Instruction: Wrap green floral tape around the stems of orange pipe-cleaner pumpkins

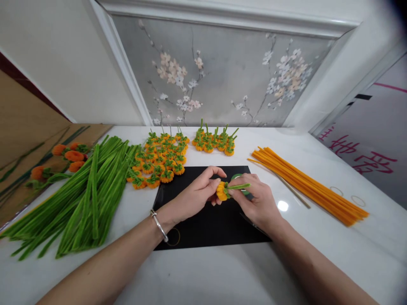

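Over the black mat (pixel 203 228), my left hand (pixel 202 188) is closed around a small orange pipe-cleaner pumpkin (pixel 221 191), fingers curled at its left side. A green stem (pixel 240 186) sticks out from the pumpkin's green top toward the right. My right hand (pixel 259 203) pinches at that green top with thumb and fingers, its other fingers bent behind. Partly hidden by the right hand is a roll of green tape (pixel 235 176). A dark tool, maybe scissors, shows only in part under the right hand.
Green pipe cleaners (pixel 95 199) lie in a big pile at left, orange pipe cleaners (pixel 305 182) in a bundle at right. Finished-looking pumpkins (pixel 159 159) with wire stems stand behind the mat, beside green-stemmed pumpkins (pixel 216 142). Cardboard with a flower picture (pixel 73 154) stands far left.
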A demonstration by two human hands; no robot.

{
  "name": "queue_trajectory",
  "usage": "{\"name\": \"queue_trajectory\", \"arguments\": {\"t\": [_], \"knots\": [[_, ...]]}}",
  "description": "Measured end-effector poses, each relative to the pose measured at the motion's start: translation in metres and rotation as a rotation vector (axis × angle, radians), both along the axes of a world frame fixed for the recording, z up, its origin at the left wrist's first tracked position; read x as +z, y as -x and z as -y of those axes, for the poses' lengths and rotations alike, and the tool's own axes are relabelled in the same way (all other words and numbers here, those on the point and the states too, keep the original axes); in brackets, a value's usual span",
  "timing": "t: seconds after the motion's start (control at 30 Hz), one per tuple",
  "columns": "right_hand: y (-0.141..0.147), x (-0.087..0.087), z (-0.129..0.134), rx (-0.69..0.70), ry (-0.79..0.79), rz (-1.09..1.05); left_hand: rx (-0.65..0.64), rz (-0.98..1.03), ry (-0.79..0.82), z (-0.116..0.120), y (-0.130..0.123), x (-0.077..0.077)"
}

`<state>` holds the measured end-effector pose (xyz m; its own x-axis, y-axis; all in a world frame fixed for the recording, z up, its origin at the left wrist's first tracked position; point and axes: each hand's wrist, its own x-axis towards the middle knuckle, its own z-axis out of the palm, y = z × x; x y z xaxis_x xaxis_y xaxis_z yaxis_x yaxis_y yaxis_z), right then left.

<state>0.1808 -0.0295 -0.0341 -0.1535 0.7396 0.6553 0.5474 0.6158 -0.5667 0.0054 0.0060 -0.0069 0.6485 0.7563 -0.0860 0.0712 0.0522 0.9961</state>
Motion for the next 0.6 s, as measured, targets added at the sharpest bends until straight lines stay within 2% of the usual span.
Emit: {"name": "queue_trajectory", "arguments": {"t": [0.13,0.23,0.3,0.4,0.47,0.53,0.6], "knots": [[0.001,0.003,0.001,0.021,-0.042,0.030,-0.027,0.013,0.055,0.000,-0.001,0.001],[0.002,0.003,0.003,0.033,-0.013,0.008,-0.023,0.031,0.044,0.001,-0.002,0.001],[0.002,0.002,0.004,-0.004,0.056,-0.076,0.002,0.038,-0.088,0.003,-0.004,0.001],[0.002,0.001,0.005,-0.086,0.179,-0.197,0.055,-0.003,-0.422,0.008,-0.007,-0.001],[0.003,0.001,0.006,-0.108,0.205,-0.212,0.103,-0.047,-0.554,0.011,-0.008,-0.003],[0.002,0.001,0.005,-0.094,0.181,-0.171,0.122,-0.099,-0.550,0.011,-0.008,-0.004],[0.002,0.002,0.004,-0.069,0.129,-0.093,0.100,-0.142,-0.470,0.011,-0.007,-0.004]]}}
